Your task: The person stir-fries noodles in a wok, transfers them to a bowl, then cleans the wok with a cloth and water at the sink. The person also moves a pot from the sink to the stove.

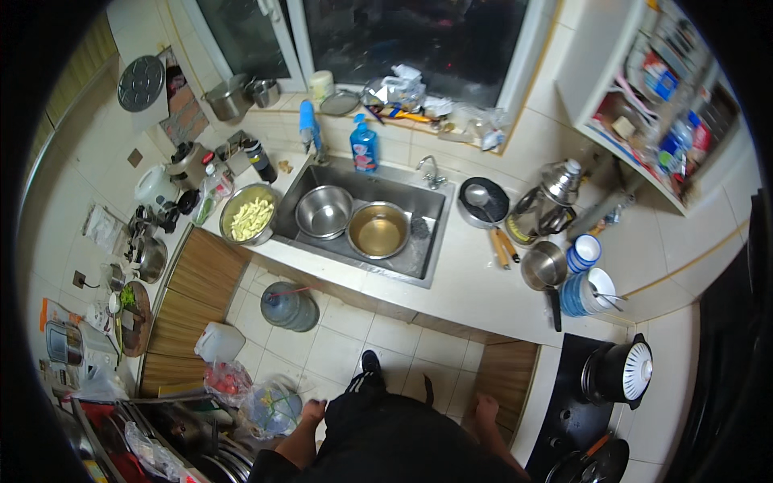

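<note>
Both arms hang low at the person's sides. My left hand (pixel 314 410) is loosely curled beside the left thigh and appears to hold nothing; how far its fingers are closed is unclear. Near the wooden cabinet front on the right is my right hand (pixel 487 408), also curled, with no object visible in it. Before the person, a steel double-bowl load rests in the sink (pixel 439 241): an apparently bare steel basin (pixel 324 211) and another basin with yellowish liquid (pixel 378 230). A steel bowl of pale cut pieces (pixel 249 215) stands left of the sink.
A large blue water bottle (pixel 290 307) and a white plastic jug (pixel 220 342) stand on the floor. Right of the sink are a thermos flask (pixel 543 202), a saucepan (pixel 544 265) and stacked bowls (pixel 578 294). A black lidded pot (pixel 617 371) sits on the stove (pixel 558 386).
</note>
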### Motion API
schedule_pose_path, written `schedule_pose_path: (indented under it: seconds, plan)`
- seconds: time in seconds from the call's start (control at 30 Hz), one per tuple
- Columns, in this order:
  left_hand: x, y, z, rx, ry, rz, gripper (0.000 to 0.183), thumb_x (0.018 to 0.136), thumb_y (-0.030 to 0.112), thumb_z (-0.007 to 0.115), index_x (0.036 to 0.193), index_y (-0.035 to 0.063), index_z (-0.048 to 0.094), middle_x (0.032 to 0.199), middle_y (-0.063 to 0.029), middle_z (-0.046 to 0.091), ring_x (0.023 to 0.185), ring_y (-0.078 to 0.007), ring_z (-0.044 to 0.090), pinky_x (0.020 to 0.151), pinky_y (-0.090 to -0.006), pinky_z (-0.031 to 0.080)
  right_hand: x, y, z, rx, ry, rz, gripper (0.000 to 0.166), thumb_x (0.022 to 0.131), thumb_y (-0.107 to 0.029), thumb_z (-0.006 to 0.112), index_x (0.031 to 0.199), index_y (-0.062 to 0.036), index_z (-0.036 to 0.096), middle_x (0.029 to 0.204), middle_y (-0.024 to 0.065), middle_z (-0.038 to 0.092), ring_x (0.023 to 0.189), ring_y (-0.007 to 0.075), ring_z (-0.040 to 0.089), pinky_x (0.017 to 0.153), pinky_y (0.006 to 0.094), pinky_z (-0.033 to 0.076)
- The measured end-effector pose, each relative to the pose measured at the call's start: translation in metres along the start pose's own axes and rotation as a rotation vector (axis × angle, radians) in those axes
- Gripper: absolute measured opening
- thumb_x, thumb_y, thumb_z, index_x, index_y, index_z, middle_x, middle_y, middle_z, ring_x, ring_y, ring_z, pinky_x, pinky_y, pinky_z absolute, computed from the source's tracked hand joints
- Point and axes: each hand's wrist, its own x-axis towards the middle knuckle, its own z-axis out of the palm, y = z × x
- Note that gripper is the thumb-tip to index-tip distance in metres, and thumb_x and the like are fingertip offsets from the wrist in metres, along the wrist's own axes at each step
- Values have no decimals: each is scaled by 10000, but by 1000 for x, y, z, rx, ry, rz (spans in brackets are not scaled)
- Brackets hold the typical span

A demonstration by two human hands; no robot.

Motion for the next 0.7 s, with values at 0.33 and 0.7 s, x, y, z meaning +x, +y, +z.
schedule_pose_path:
  seconds: [0.33,0.7]
  plan:
    - [43,70,-113,-875,160,-14,273,939,309,633,913,40,595,767,-56,609,615,-154,609,515,-284,488,60,-238,321,120,-597,-178,205,981,-241,588,936,-42,604,798,63,622,714,161,624,652,302,535]
    - [-135,0,-64,-761,174,-526,197,959,273,541,965,79,581,745,-68,615,605,-217,600,461,-358,452,256,-236,545,-5,-335,382,436,927,-243,641,1328,-127,515,1242,95,521,1035,256,564,815,451,574]
